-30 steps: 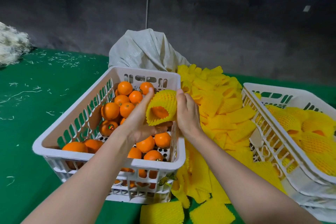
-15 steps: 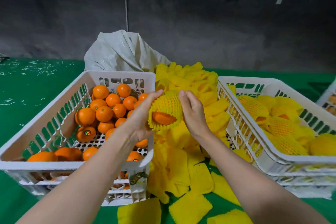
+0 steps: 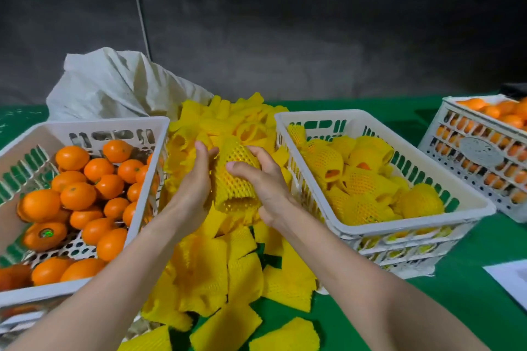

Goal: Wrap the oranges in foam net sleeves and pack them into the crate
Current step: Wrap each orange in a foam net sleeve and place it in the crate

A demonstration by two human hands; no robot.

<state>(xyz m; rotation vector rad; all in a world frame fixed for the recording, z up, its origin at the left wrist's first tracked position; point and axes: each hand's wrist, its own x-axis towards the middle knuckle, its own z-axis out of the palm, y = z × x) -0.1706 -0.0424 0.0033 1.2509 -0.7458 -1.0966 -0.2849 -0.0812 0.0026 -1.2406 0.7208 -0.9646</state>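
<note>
A yellow foam net sleeve (image 3: 232, 179) with an orange inside it is held between both hands above the heap of loose sleeves (image 3: 225, 265). My left hand (image 3: 194, 182) cups its left side with fingers up. My right hand (image 3: 261, 177) grips its right side, thumb across the front. The sleeve covers the orange fully; its open end faces down. On the left a white crate (image 3: 85, 125) holds several bare oranges (image 3: 77, 194). To the right a second white crate (image 3: 473, 208) holds several wrapped oranges (image 3: 368, 179).
A white sack (image 3: 114, 85) lies behind the sleeve heap. A third white crate of oranges (image 3: 482, 151) stands at the far right. A white sheet (image 3: 510, 279) lies on the green table (image 3: 445, 308) near the right edge. A dark wall is behind.
The sleeved orange has moved right, from over the left crate's edge to above the sleeve heap. The sleeve now covers the orange, which showed at the open end before. The view has shifted right.
</note>
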